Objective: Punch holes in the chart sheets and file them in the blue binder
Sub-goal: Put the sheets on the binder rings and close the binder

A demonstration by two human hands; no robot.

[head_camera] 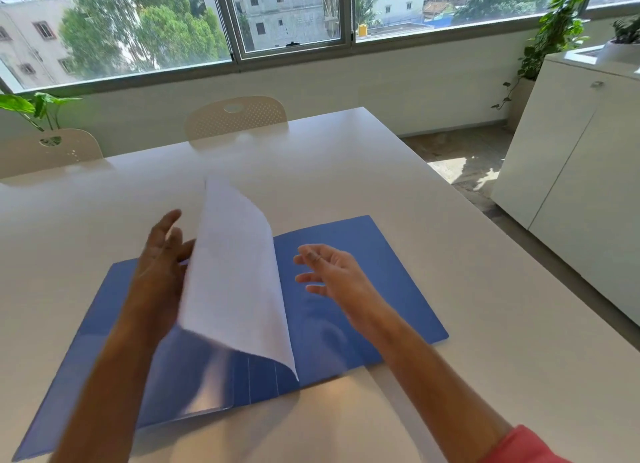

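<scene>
The blue binder (363, 282) lies open and flat on the white table (311, 157). A white sheet (235, 272) stands curved up from the binder's spine, its blank side facing me. My left hand (159, 265) is behind the sheet's left side with fingers straight, touching it. My right hand (332, 272) hovers over the binder's right cover, fingers loosely spread and holding nothing. No hole punch is in view.
Two cream chairs (237, 117) stand at the table's far edge. A white cabinet (571, 171) stands to the right with plants (554, 32) beside it. Windows run along the far wall.
</scene>
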